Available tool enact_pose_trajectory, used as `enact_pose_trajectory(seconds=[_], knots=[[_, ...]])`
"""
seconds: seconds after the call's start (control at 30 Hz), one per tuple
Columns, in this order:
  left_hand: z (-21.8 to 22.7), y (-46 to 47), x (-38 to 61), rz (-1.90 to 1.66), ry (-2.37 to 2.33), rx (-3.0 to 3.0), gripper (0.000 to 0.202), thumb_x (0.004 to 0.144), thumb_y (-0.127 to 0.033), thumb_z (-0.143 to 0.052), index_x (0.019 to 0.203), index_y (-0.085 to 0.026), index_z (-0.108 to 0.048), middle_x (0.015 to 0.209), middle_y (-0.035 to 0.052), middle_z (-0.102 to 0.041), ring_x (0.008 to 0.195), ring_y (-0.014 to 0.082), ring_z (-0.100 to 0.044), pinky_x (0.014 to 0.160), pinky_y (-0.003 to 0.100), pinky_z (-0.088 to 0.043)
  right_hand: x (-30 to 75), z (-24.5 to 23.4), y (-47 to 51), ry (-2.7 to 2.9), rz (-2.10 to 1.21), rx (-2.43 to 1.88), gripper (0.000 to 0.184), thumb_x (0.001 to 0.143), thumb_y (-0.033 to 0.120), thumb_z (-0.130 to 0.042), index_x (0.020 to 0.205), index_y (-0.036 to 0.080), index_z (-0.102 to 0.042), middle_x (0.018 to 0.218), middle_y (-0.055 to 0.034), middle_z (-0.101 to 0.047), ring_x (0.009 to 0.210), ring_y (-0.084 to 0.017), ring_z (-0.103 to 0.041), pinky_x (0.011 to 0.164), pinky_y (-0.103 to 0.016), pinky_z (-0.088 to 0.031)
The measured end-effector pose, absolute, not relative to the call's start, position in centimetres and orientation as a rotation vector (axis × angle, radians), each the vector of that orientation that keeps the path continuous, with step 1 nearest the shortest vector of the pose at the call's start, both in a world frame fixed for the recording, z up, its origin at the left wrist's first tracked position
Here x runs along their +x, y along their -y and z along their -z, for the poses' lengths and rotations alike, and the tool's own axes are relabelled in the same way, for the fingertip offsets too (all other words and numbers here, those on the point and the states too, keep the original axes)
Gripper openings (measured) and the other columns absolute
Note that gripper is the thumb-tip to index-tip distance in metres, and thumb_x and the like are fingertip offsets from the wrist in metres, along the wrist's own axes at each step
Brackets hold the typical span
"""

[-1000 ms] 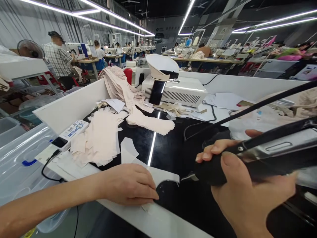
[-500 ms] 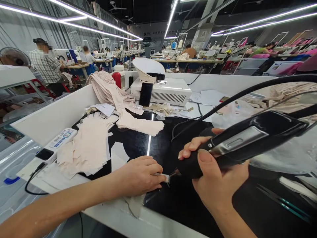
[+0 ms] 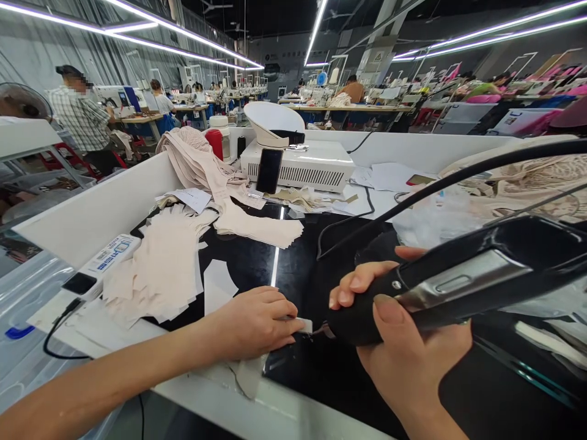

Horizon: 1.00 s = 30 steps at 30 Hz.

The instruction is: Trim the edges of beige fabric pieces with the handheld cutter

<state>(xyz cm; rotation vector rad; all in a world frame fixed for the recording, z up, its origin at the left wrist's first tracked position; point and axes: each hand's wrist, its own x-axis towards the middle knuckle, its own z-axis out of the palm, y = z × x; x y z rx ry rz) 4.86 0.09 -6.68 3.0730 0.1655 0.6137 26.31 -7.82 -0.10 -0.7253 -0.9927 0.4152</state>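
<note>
My right hand (image 3: pixel 403 342) is wrapped round a black corded hand tool (image 3: pixel 463 278) with a silver plate on its side. The tool's metal tip (image 3: pixel 323 330) points left and touches the end of a small pale strip (image 3: pixel 303 324). My left hand (image 3: pixel 253 324) lies over that strip and pinches it against the glossy black work surface (image 3: pixel 312 275) near the front edge. A pale fabric piece (image 3: pixel 245 373) sticks out under the left hand onto the white table rim.
Stacks of beige cut fabric pieces (image 3: pixel 160 269) lie left of my hands, more (image 3: pixel 257 229) behind. A white machine (image 3: pixel 298 164) with a phone (image 3: pixel 268 170) stands at the back. A white device with a cable (image 3: pixel 103 263) is far left. Other people sit at distant tables.
My left hand slid right and took hold of the small strip. My right hand brought the tool down and left until its tip met the strip. The view shifted slightly.
</note>
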Motion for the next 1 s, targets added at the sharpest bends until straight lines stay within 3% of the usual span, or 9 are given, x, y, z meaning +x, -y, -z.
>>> enact_pose_trajectory(seconds=[0.3,1.0], knots=[[6.73,-0.25,4.92,-0.633,-0.13,3.107,0.022,0.129,-0.029,-0.082,0.146,-0.016,-0.086,0.126,0.0099,-0.087,0.118,0.0253,-0.084,0.118,0.039,-0.07,26.09,0.38,7.94,1.018,-0.369,-0.798,0.051,0.098,0.056,-0.113,0.131,0.036,-0.08,0.083,0.0064,-0.075,0.057,-0.022,-0.069,0.049,-0.036,-0.065],[7.31,-0.22,4.88,-0.598,-0.166,3.087,0.034,0.125,-0.025,-0.089,0.157,-0.017,-0.086,0.13,0.0105,-0.088,0.123,0.025,-0.084,0.117,0.039,-0.072,26.07,0.39,7.95,1.001,-0.368,-0.816,0.05,0.1,0.056,-0.111,0.132,0.036,-0.078,0.084,0.0072,-0.075,0.058,-0.021,-0.072,0.053,-0.036,-0.068]])
